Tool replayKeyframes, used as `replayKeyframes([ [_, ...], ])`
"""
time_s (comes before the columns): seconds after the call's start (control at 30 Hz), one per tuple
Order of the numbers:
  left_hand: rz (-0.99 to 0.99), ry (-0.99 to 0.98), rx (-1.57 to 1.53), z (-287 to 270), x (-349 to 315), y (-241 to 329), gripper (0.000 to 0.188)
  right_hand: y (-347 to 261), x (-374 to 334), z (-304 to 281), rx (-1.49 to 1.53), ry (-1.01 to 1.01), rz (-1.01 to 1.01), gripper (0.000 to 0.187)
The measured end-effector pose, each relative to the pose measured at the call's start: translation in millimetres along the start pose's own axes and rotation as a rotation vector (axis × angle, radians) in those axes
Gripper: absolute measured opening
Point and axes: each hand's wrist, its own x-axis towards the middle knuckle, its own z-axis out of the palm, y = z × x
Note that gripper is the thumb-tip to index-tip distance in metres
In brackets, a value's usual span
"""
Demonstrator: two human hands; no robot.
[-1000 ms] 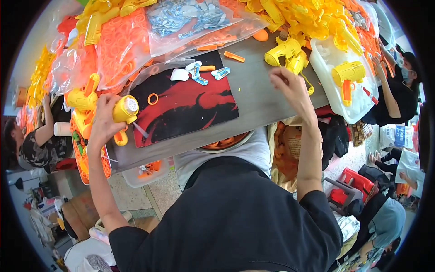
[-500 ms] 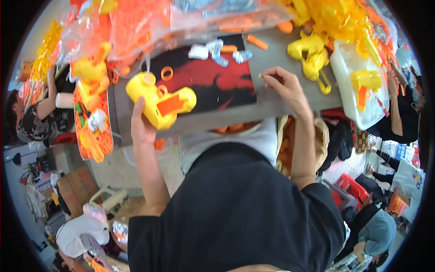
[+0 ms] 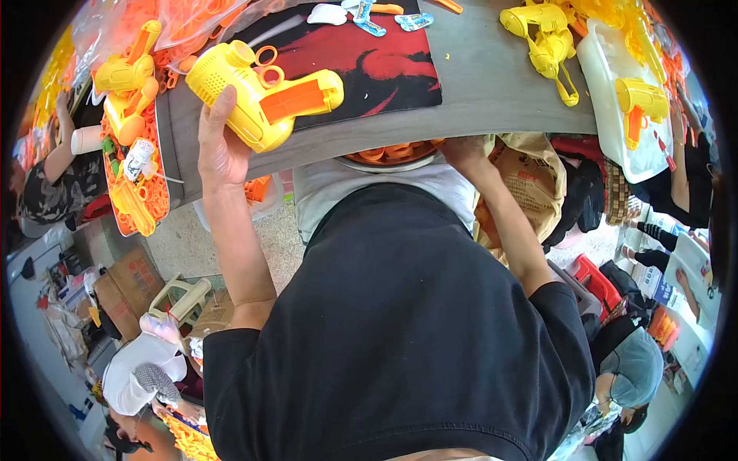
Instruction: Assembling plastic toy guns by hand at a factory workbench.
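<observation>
My left hand grips a yellow plastic toy gun with an orange panel in its handle, held above the near edge of the table. Two orange rings show by its upper side: one ring lies just above the other. Below the table edge my right hand reaches toward a bowl of orange parts on my lap. Its fingers are hidden under the tabletop, so I cannot see what they touch. A red and black mat lies on the table beyond the toy gun.
Yellow toy guns lie at the right, beside a white bin holding another. At left stands a tray of orange parts with yellow pieces on top. A brown paper bag stands right of my lap. Co-workers sit on both sides.
My right hand has gone from above the table down below its edge. My left hand still holds the toy gun, now slightly farther left. The view has tilted down.
</observation>
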Motion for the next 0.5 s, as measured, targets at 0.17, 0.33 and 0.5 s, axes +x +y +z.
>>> replayKeyframes([
  [0.17, 0.021, -0.086, 0.079, -2, -6, -5, 0.057, -48, 34, 30, -0.443, -0.091, -0.005, 0.044],
  [0.33, 0.019, -0.055, 0.054, 8, -6, -1, 0.059, -23, 42, 68, -0.216, -0.025, -0.043, 0.038],
  [0.5, 0.013, -0.001, 0.046, -3, -6, -6, 0.057, -33, 61, 64, -0.161, 0.006, -0.100, 0.038],
])
